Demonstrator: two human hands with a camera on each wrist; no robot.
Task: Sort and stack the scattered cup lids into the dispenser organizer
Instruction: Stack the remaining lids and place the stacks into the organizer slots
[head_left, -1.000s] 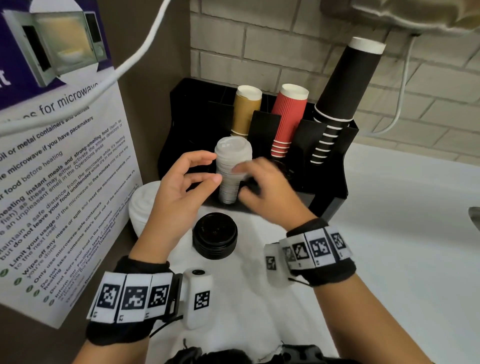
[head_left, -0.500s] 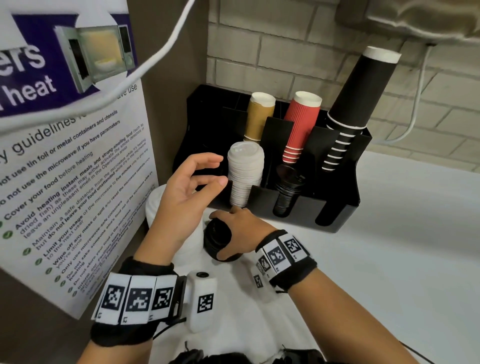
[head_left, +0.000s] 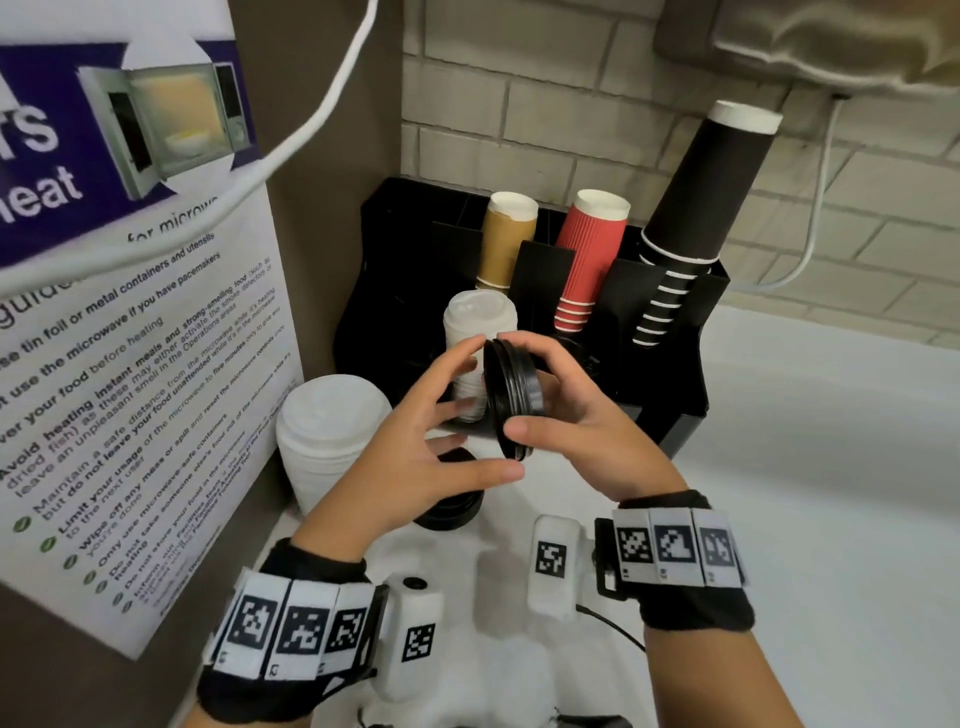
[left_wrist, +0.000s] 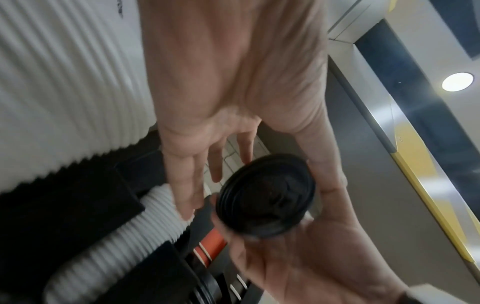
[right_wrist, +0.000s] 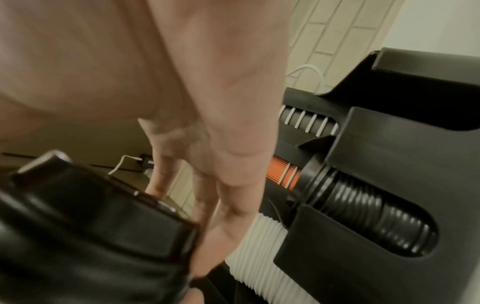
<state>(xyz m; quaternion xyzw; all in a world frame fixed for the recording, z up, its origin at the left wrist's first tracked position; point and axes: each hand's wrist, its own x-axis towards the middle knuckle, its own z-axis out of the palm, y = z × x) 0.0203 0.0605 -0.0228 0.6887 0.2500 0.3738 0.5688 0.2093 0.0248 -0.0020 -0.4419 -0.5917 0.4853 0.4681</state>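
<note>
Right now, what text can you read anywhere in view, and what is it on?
Wall poster, heading cut off: "heat", "for microw".
Poster: "use tin foil or metal containers and utensils".
Poster: "use the microwave if you have pacemakers".
Poster, lower bullets: too small.
Wristbands: square code markers, no words.
Cups, lids, organizer: none.

The black plastic dispenser organizer (head_left: 680, 400) stands on the white table (head_left: 831, 467), backed against the brick wall (head_left: 597, 114). In the organizer's back row, left to right, stand a tan paper cup stack (head_left: 506, 239), a red ribbed cup stack (head_left: 592, 254) and a tall black cup stack (head_left: 691, 218). In its front row a white lid stack (head_left: 480, 322) sits left of a black lid stack (right_wrist: 369, 214). Left of the organizer, on the table, stands a larger white lid pile (head_left: 327, 436), beside a printed microwave poster (head_left: 119, 364). Before the organizer, a short black lid pile (head_left: 452, 509) rests on the table. Above that pile, the right hand (head_left: 576, 415) holds a handful of black round lids (head_left: 511, 395) on edge, with the left hand (head_left: 421, 457) just left of them.
</note>
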